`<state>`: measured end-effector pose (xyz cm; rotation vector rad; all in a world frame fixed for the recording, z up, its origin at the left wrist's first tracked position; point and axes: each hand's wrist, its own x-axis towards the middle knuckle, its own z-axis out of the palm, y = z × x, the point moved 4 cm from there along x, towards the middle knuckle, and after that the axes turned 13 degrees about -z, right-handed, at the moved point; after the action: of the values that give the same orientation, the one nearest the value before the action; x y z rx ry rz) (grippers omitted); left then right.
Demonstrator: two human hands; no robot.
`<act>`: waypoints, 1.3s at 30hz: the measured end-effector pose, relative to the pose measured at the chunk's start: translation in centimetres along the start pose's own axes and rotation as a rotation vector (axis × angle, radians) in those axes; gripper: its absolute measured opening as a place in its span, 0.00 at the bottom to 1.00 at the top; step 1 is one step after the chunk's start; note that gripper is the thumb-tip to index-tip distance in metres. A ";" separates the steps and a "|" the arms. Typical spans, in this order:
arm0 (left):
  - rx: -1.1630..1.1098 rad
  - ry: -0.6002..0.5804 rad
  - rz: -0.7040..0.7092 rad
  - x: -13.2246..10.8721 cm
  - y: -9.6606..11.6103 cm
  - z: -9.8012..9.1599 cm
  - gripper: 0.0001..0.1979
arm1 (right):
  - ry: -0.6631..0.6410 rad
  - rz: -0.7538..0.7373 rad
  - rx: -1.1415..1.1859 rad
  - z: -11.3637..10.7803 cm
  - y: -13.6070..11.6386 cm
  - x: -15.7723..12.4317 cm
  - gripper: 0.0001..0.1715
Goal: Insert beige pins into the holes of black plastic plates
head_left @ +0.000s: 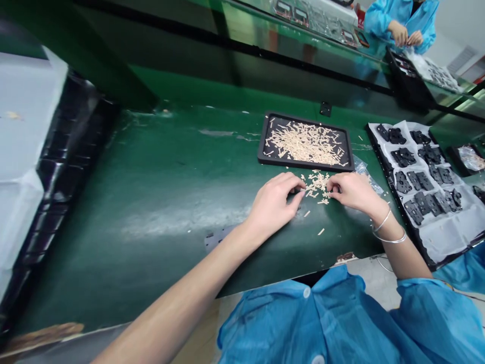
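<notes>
we are facing a green bench [151,172], and both our hands are reaching a small pile of pale strips [319,183] that is lying on its near right part. our left hand [278,197] is touching or nearly touching the pile's left edge, its fingers curling and its thumb standing a little apart from them; we cannot tell whether it is holding a strip. our right hand [350,189] is bending its fingers toward the thumb at the pile's right edge, the tips looking close together; whether a strip is between them, we cannot tell either. two loose strips [321,232] are lying on the near side of the pile.

just beyond the pile, a black tray [305,165] is holding a broad heap of strips [303,142]. a clear plastic bag [369,177] is lying between that tray and our right hand, partly hidden. farther right, a lined tray [450,240] is carrying groups of black parts [424,202]. a small black piece [325,108] is sitting on the far side. under our left forearm, a grey plate [212,240] is showing in part. silver bangles [394,240] are circling our right wrist. at the far right, a co-worker's hands [405,36] are coming close together.
</notes>
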<state>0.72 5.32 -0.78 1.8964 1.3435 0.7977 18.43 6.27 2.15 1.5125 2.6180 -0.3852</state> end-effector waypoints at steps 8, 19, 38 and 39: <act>-0.004 0.007 -0.019 0.1 0.1 -0.2 0.07 | 0.001 0.021 0.010 -0.4 0.2 0.0 0.07; -0.076 0.020 -0.024 0.0 0.1 -0.1 0.06 | 0.072 0.014 0.007 -0.7 0.2 -0.4 0.08; -0.574 -0.256 -0.305 -0.2 1.0 1.0 0.08 | 0.481 0.034 1.280 1.7 -1.4 1.0 0.12; -0.610 -0.276 -0.317 -0.2 1.0 1.1 0.08 | 0.486 0.038 1.312 1.9 -1.7 1.0 0.12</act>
<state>2.08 4.71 -0.62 1.2268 1.0384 0.6559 16.32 5.80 0.38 2.0638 2.6639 -2.3038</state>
